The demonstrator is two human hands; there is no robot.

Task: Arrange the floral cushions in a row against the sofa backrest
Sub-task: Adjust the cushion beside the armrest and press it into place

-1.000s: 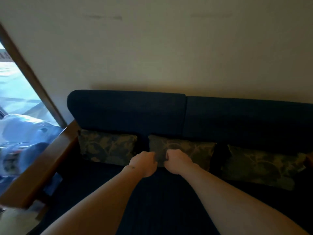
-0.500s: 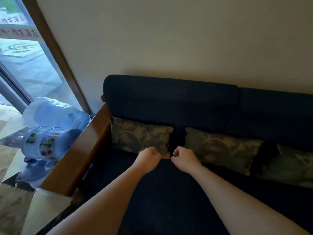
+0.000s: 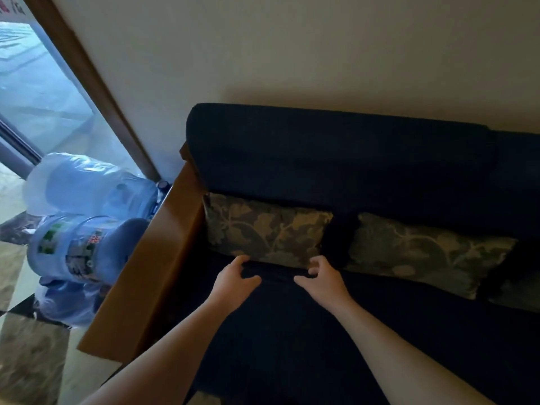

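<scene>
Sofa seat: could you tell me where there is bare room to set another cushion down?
The dark seat in front of both floral cushions is bare, bordered by the wooden armrest. A narrow gap separates the left cushion and middle cushion. The strip along the backrest is crowded.

Two floral cushions show in full against the sofa backrest [image 3: 336, 159]: the first floral cushion [image 3: 267, 229] beside the wooden armrest [image 3: 152, 276], and the second floral cushion [image 3: 426, 252] to its right. A dark patterned patch [image 3: 517, 293] at the right edge is possibly a third, though too little of it shows to be sure. Two bare hands reach in, the left hand [image 3: 233, 279] and the right hand [image 3: 321, 276]. Beside the armrest lie at least two large water jugs, the upper jug [image 3: 87, 185] and the labelled jug [image 3: 76, 247], and perhaps another lower bluish one [image 3: 67, 302]
</scene>
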